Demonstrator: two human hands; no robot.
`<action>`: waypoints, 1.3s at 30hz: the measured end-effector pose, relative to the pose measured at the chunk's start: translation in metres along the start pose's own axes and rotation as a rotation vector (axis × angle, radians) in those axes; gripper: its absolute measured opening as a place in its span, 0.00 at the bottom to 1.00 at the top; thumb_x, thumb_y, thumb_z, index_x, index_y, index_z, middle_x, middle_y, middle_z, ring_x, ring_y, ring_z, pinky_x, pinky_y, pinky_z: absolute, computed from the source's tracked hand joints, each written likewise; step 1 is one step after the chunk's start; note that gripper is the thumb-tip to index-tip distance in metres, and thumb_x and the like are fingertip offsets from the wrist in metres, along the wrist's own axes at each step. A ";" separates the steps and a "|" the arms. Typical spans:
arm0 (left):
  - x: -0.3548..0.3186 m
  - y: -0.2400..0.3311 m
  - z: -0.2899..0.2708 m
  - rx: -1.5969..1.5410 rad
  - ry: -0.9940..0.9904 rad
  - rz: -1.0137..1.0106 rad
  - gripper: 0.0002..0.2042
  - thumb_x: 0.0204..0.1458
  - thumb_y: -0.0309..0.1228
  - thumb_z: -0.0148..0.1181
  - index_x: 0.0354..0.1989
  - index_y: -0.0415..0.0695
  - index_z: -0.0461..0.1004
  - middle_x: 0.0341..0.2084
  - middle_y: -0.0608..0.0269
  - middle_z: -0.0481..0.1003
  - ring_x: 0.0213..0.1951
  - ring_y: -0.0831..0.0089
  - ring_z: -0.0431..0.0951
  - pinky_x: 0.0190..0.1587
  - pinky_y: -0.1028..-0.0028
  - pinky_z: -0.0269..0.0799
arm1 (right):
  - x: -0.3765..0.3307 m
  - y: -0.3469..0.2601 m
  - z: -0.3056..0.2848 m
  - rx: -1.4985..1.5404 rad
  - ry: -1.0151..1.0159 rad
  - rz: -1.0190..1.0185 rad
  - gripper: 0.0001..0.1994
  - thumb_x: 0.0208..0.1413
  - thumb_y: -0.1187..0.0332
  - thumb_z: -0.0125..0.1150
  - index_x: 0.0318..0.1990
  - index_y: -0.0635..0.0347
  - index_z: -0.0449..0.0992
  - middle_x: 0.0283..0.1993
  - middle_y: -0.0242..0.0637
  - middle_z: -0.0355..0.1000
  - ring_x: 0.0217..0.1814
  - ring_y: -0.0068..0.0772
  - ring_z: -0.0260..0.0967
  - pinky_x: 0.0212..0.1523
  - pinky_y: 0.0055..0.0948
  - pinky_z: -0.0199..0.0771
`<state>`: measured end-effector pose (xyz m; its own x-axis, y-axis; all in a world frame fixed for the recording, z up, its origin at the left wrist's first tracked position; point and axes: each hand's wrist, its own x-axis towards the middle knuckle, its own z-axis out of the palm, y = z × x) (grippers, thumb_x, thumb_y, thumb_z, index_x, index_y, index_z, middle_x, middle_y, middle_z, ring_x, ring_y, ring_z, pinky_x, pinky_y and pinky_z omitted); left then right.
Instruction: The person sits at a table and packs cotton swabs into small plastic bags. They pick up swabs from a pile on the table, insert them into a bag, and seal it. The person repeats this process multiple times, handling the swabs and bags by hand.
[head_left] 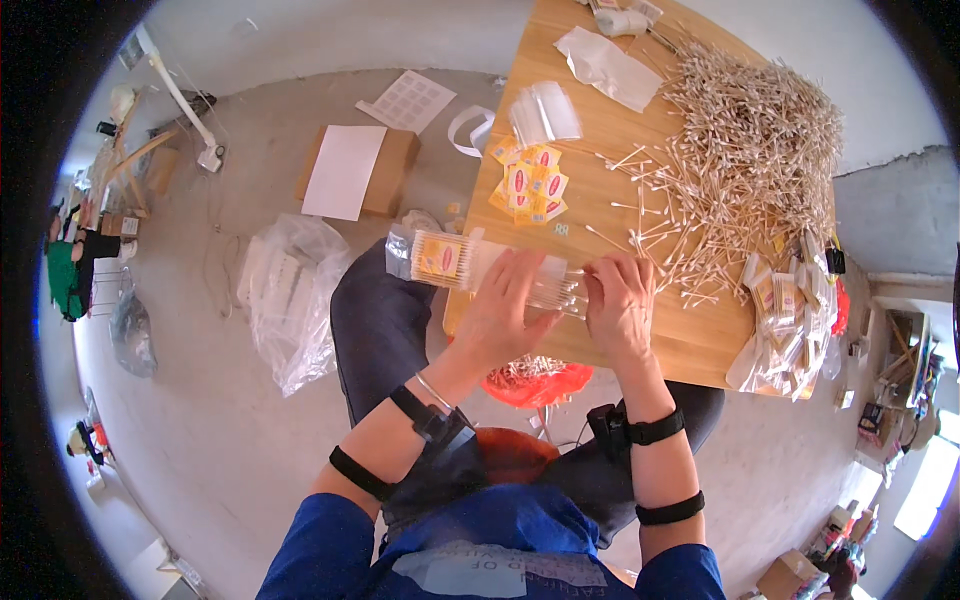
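My left hand (500, 310) and my right hand (622, 300) meet at the near edge of a wooden table, working on a clear plastic bag of cotton swabs (557, 292). Its left end is held under my left fingers and thumb, while my right fingers pinch the right end. Just left of my left hand, a flat clear pack of cotton swabs with a yellow label (440, 258) juts past the table's edge. Beyond the hands lie a pile of yellow label cards (530, 185) and a stack of clear empty bags (545, 113).
A large heap of loose cotton swabs (755, 140) covers the table's far right. Filled packs (785, 305) pile up at the right corner. Under the table edge sits a red container of swabs (538, 382). A cardboard box (395, 175) and a plastic sack (290, 300) stand on the floor at left.
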<state>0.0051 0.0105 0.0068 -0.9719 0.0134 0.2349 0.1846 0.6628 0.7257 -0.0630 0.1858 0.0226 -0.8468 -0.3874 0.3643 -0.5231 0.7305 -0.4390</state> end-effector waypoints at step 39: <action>0.003 0.002 -0.002 -0.300 0.224 -0.052 0.22 0.62 0.22 0.43 0.65 0.33 0.57 0.61 0.41 0.65 0.63 0.49 0.65 0.65 0.61 0.59 | 0.027 0.000 0.021 -0.176 -0.076 0.041 0.06 0.49 0.68 0.63 0.35 0.55 0.77 0.41 0.38 0.69 0.49 0.46 0.62 0.49 0.46 0.59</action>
<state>0.0024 0.0103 0.0099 -0.9312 -0.2004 0.3044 0.2027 0.4094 0.8896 -0.0874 0.1632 0.0152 -0.8755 -0.3914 0.2833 -0.4684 0.8312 -0.2995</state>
